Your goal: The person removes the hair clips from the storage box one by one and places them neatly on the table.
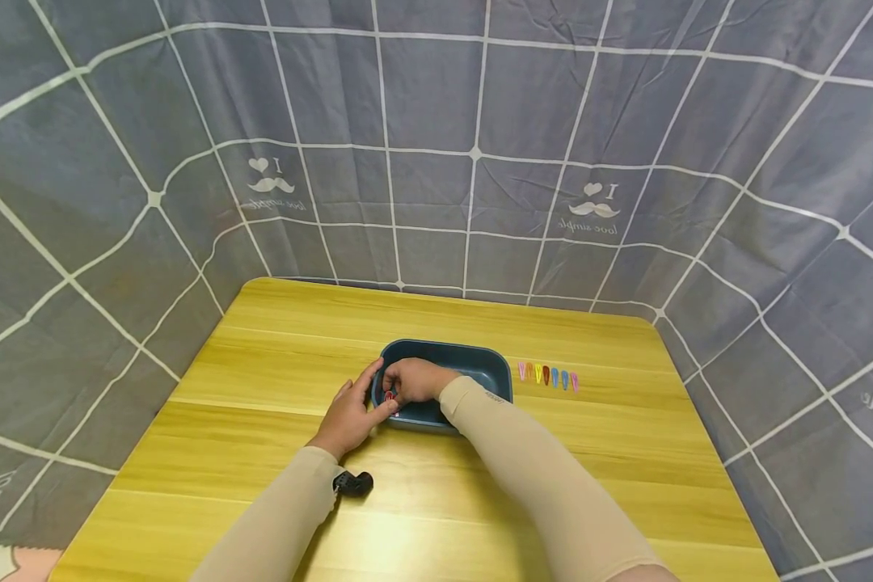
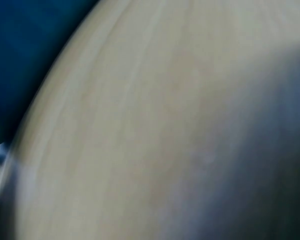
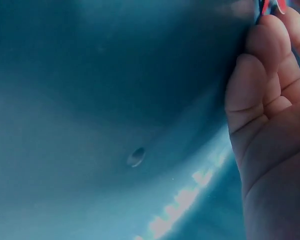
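Clip (image 1: pixel 390 397) upright at basin (image 1: pixel 495 368) rim

This looks like a makeshift recording booth rather than a lived-in room: a grey grid-patterned cloth (image 1: pixel 436 121) printed with moustaches hangs round three edges of a yellow wooden table (image 1: pixel 262 339), closing off everything behind it.

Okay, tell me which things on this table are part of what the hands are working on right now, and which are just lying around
In hand:
- right hand, pinching a small red clip at the near left corner of the tray
- left hand, fingers against the tray's left end
- dark blue tray

Lying about:
- row of coloured hair clips right of the tray
- small black object by the left sleeve
- wooden table
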Tool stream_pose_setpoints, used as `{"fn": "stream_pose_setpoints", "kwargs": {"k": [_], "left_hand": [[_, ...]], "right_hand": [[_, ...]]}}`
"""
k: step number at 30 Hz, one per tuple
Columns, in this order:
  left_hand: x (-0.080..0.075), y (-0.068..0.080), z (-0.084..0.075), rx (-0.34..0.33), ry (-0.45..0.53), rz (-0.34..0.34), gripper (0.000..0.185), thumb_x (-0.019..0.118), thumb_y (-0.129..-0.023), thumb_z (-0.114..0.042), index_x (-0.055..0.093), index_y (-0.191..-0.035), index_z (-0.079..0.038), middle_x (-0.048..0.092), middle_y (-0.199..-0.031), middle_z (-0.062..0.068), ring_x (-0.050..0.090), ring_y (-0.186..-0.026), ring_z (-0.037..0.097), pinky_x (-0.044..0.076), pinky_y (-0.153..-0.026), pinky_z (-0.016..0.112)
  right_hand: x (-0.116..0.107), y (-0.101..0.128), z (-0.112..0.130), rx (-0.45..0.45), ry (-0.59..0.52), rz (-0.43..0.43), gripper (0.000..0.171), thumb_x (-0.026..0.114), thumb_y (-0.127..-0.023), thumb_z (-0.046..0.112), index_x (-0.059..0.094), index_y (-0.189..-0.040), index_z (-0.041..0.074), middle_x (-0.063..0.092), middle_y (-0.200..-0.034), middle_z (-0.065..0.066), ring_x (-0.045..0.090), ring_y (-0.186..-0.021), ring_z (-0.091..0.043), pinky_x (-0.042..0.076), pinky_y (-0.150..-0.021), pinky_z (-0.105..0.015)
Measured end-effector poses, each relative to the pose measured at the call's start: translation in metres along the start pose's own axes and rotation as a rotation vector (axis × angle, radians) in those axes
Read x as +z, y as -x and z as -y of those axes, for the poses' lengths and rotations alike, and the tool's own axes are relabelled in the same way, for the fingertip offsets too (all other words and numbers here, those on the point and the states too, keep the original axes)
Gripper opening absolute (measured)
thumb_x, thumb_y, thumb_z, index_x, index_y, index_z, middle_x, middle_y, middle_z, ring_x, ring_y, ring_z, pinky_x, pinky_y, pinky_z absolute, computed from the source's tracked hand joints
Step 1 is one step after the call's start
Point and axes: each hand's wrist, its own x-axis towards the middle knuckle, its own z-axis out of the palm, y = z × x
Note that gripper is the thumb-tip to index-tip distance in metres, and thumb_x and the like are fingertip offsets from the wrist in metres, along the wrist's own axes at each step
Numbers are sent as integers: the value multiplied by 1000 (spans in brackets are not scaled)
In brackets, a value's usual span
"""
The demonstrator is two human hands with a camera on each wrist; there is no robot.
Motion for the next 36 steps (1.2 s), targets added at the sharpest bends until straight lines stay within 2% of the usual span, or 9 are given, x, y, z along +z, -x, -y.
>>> {"fn": "stream_pose_setpoints", "kwargs": {"k": [6, 10, 16, 24, 32, 36], "left_hand": [[0, 0, 1, 10, -4, -8, 85, 67, -99, -55, 25, -169, -31, 50, -162, 15, 60, -135, 46, 16, -133, 58], [-1, 0, 1, 9, 4, -8, 84, 67, -99, -55, 26, -168, -32, 53, -159, 16, 65, -128, 45, 16, -133, 58], [0, 0, 1, 7, 13, 3, 83, 67, -99, -55, 26, -168, -33, 53, -160, 15, 61, -135, 44, 15, -133, 58], [1, -1, 0, 16, 13, 1, 82, 68, -99, -52, 27, -168, -34, 49, -162, 14, 55, -142, 43, 14, -134, 57], [2, -1, 1, 6, 10, 1, 83, 68, -99, -53, 26, -168, -34, 49, -163, 14, 51, -145, 45, 16, -133, 61], [2, 0, 2, 0, 6, -2, 83, 69, -99, -49, 26, -168, -34, 49, -163, 14, 49, -147, 46, 17, -132, 62]], "right_hand": [[-3, 4, 3, 27, 3, -14, 18, 79, -95, 12, 77, -113, 11, 65, -75, 7, 55, -65, -5, 47, -63, -18], [-4, 4, 4, 38, 37, -23, 21, 78, -96, 14, 76, -116, 11, 67, -80, 7, 57, -68, -4, 49, -66, -18], [-4, 6, 5, 58, 42, -24, 23, 78, -95, 11, 76, -118, 12, 72, -88, 4, 60, -74, -6, 54, -73, -20], [-5, 8, 1, 51, -19, -14, 23, 75, -95, 6, 76, -117, 10, 71, -86, 5, 58, -71, -7, 51, -70, -20], [-10, 11, -10, 28, -86, -27, 18, 68, -95, 4, 77, -108, 13, 67, -83, 7, 56, -67, -8, 49, -64, -21], [-13, 15, -13, 57, -123, -26, 23, 65, -97, 2, 77, -114, 12, 68, -87, 3, 58, -65, -9, 50, -61, -22]]}}
